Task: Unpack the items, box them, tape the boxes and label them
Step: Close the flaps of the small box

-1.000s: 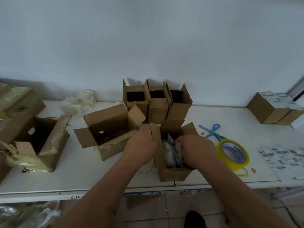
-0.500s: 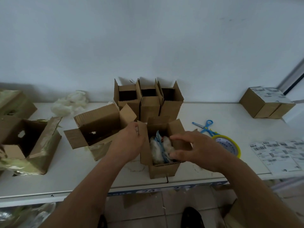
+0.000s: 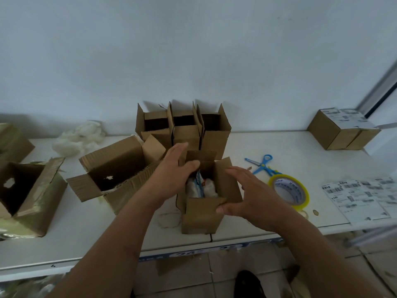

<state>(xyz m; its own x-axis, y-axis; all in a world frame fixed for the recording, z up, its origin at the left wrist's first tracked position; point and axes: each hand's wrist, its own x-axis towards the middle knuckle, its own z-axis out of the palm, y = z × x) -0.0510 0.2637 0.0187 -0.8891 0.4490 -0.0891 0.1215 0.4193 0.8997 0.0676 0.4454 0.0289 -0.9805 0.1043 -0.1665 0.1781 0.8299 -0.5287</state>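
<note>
A small open cardboard box [image 3: 202,216] stands near the table's front edge, with white and blue packed items [image 3: 200,187] showing inside. My left hand [image 3: 171,168] lies against the box's left flap, fingers stretched toward the far flap. My right hand [image 3: 251,194] is on the right side, fingers straight over the right flap and thumb touching the near flap. A yellow tape roll [image 3: 290,192] and blue scissors [image 3: 263,165] lie to the right. Sheets of printed labels [image 3: 361,195] lie at the far right.
Three empty small boxes [image 3: 184,130] stand in a row by the wall. A larger opened box [image 3: 116,171] lies on its side at left, another taped one [image 3: 28,196] further left. White wrapping [image 3: 79,136] sits at back left. A labelled closed box [image 3: 341,130] stands at back right.
My right hand has come out of the box and spread over its right and near flaps. My left hand has opened and reached toward the far flap.
</note>
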